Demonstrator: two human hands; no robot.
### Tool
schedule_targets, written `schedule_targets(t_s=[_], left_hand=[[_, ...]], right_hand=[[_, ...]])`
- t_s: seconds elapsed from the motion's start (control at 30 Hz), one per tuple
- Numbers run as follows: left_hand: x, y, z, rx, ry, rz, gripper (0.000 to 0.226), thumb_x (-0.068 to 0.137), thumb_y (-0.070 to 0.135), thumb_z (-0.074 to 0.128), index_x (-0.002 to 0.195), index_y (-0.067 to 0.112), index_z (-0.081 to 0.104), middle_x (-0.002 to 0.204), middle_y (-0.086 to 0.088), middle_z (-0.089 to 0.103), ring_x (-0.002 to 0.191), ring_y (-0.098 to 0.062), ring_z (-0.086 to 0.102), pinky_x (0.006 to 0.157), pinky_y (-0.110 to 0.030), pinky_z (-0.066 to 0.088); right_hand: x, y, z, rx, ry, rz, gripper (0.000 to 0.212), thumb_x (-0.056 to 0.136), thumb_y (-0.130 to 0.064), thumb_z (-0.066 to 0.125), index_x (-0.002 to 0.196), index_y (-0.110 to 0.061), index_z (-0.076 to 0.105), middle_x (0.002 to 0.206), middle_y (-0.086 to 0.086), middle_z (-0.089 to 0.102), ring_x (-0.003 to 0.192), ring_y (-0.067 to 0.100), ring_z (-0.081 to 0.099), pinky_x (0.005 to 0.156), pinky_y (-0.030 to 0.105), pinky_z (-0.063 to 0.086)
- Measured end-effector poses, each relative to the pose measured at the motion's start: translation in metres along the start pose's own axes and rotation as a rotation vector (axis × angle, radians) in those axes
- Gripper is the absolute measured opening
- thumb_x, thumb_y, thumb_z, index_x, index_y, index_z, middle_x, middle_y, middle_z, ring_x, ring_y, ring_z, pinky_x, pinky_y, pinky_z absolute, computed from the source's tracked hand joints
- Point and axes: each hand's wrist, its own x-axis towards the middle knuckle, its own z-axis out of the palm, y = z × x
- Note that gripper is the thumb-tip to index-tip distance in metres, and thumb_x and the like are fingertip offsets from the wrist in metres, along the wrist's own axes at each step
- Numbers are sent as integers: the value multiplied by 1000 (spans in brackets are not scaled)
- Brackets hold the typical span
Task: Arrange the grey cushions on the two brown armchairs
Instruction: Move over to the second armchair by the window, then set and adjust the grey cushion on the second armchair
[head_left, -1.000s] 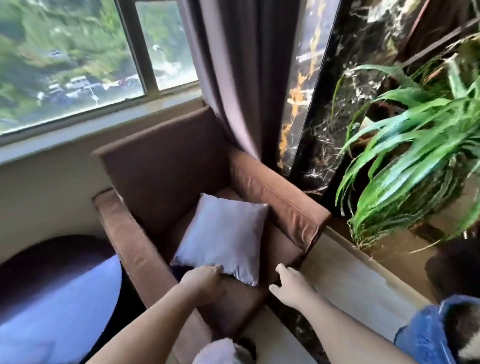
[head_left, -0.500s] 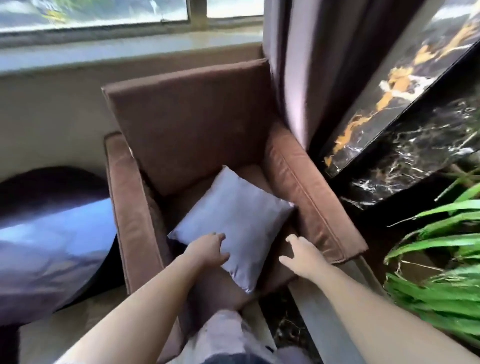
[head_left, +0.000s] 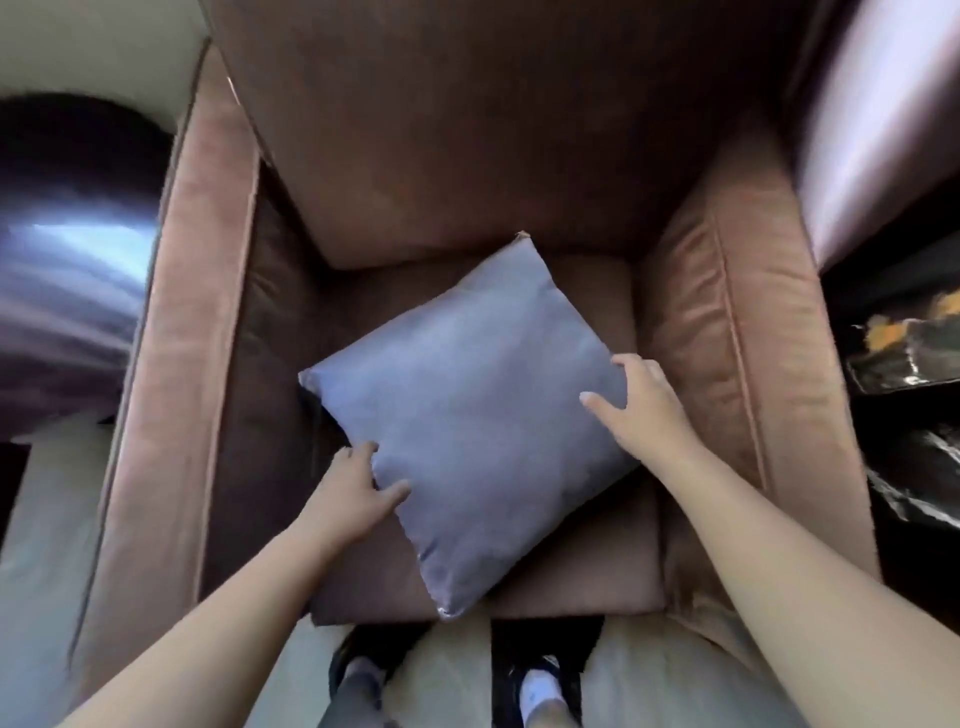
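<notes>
A grey square cushion (head_left: 472, 415) lies turned like a diamond on the seat of a brown armchair (head_left: 457, 130), seen from straight above. My left hand (head_left: 353, 493) grips the cushion's lower-left edge, thumb on top and fingers tucked under. My right hand (head_left: 644, 405) holds the right corner, thumb on the top face and fingers curled over the edge. Only this one armchair and one cushion are in view.
The chair's padded arms (head_left: 727, 364) flank the seat on both sides. A dark glossy round table (head_left: 67, 270) stands to the left. A curtain (head_left: 883, 104) and black marble panel (head_left: 914, 415) are to the right. My feet (head_left: 535, 686) stand on pale floor before the seat.
I have stepped close and now look straight down on the chair. My right hand moved from the seat's front edge onto the cushion's right corner. My left hand stays on the lower-left edge.
</notes>
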Motion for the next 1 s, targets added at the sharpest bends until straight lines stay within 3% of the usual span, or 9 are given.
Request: schedule_targets(t_s=[0.27, 0.37, 0.47, 0.53, 0.6, 0.67, 0.73, 0.83, 1.0], left_hand=[[40, -22, 80, -709, 382, -93, 63, 81, 45, 77, 133, 20, 53, 126, 6, 67, 114, -7, 65, 100, -37, 53], [56, -24, 94, -1073, 340, -120, 48, 91, 42, 69, 130, 15, 60, 124, -7, 71, 115, -23, 68, 101, -51, 52], [69, -27, 98, -1294, 293, -185, 51, 91, 41, 67, 133, 12, 60, 126, -12, 70, 117, -29, 67, 102, -50, 50], [73, -29, 96, -1334, 260, -221, 53, 88, 40, 67, 133, 12, 61, 126, -12, 70, 116, -28, 67, 93, -42, 56], [74, -29, 92, -1349, 261, -214, 51, 87, 36, 69, 132, 13, 62, 126, -12, 70, 114, -26, 69, 84, -36, 60], [70, -25, 88, -1343, 277, -165, 48, 89, 31, 69, 133, 15, 61, 127, -12, 69, 115, -27, 68, 89, -40, 59], [64, -19, 79, -1317, 301, -120, 47, 91, 29, 71, 135, 17, 59, 129, -12, 68, 118, -30, 66, 99, -48, 53], [53, -7, 58, -1253, 370, -60, 53, 84, 30, 77, 134, 19, 59, 128, -12, 69, 118, -31, 66, 101, -50, 50], [43, 29, 6, -1166, 380, 64, 56, 77, 26, 81, 128, 20, 61, 125, -13, 70, 115, -34, 67, 97, -51, 53]], right_hand=[[110, 52, 36, 94, -13, -7, 86, 85, -59, 63, 150, -13, 32, 153, 13, 33, 140, 30, 37, 112, 38, 30], [138, 53, 38, 170, -48, 35, 95, 83, -73, 54, 153, -15, 26, 158, 11, 30, 144, 28, 32, 115, 40, 28], [150, 54, 47, 245, -130, 74, 106, 78, -82, 48, 155, -14, 22, 160, 9, 29, 147, 26, 29, 116, 38, 25], [148, 53, 54, 279, -194, 72, 107, 75, -86, 47, 151, -13, 32, 153, 8, 41, 140, 26, 40, 114, 37, 32], [145, 52, 54, 310, -212, 32, 93, 74, -86, 47, 133, -14, 56, 129, 4, 64, 117, 21, 61, 96, 36, 49], [137, 51, 49, 370, -190, -12, 69, 77, -80, 51, 107, -19, 68, 100, -6, 72, 91, 11, 68, 71, 27, 50], [127, 53, 43, 427, -149, -36, 49, 81, -70, 56, 93, -24, 67, 89, -10, 70, 81, 2, 67, 63, 22, 46], [110, 60, 34, 521, -135, -56, 33, 83, -59, 62, 97, -29, 65, 94, -11, 71, 86, -1, 67, 71, 20, 49], [80, 60, -1, 794, -172, -38, 47, 71, -64, 67, 111, -40, 64, 110, -14, 74, 100, 1, 69, 84, 26, 49]])
